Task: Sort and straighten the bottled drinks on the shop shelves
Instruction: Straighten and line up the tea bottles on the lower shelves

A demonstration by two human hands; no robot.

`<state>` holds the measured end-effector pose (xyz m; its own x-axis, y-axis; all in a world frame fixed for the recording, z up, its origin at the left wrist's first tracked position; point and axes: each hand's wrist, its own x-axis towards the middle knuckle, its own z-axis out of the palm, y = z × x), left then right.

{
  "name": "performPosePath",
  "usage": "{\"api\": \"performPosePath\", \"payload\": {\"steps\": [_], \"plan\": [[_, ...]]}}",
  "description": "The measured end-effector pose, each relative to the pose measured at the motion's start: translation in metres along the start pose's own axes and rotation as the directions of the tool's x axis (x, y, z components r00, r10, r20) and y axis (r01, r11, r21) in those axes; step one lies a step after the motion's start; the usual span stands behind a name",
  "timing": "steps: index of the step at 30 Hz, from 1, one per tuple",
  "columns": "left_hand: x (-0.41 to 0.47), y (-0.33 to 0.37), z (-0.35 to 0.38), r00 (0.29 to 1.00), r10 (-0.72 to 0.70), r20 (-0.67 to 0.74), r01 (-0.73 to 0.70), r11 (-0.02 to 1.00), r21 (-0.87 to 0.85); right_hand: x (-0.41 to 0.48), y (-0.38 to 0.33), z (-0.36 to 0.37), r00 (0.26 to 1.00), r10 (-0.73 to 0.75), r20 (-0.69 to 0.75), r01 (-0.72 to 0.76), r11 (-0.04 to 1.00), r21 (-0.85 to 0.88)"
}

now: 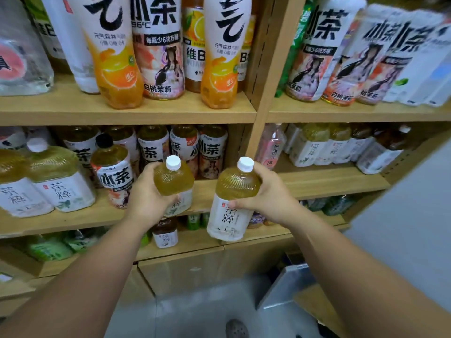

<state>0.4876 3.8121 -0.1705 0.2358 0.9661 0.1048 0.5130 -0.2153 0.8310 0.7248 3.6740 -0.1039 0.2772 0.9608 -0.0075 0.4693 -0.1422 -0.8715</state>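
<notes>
Gripping one white-capped, white-labelled plastic bottle of yellow-green tea each before the middle wooden shelf [210, 191], the left hand [146, 193] and right hand [264, 195] clasp full, probably heavy, slick bottles best held mid-body.

Two clear plastic, white-capped bottles of amber tea, left bottle [173, 181] and right bottle [234, 198], are hanging upright before the middle wooden shelf [329, 181].

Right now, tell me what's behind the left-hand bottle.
Behind the left hand's bottle stands a row of dark-tea bottles on the middle shelf. Their lower labels are covered by it and the left hand.
</notes>
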Motion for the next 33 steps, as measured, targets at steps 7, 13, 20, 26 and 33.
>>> {"api": "performPosePath", "payload": {"steps": [7,13,20,26,33], "plan": [[-0.045,0.020,0.006,0.993,0.032,0.111,-0.025,0.997,-0.067,-0.024,0.036,-0.049,0.998,0.055,0.016,-0.055,0.998,0.001],[-0.070,0.072,0.041,0.980,0.052,0.194,-0.028,0.992,-0.125,-0.017,0.078,-0.092,0.996,0.085,-0.030,-0.087,0.994,-0.072],[-0.068,0.142,0.145,0.967,0.068,0.245,-0.042,0.993,-0.110,0.006,0.159,-0.174,0.990,0.094,-0.103,-0.109,0.984,-0.143],[-0.042,0.196,0.239,0.987,0.060,0.148,-0.054,0.997,-0.048,0.017,0.223,-0.254,0.988,0.084,-0.128,-0.104,0.982,-0.158],[-0.017,0.242,0.317,0.994,0.056,0.097,-0.064,0.995,0.078,0.043,0.244,-0.333,0.978,0.007,-0.208,-0.045,0.983,-0.179]]}}
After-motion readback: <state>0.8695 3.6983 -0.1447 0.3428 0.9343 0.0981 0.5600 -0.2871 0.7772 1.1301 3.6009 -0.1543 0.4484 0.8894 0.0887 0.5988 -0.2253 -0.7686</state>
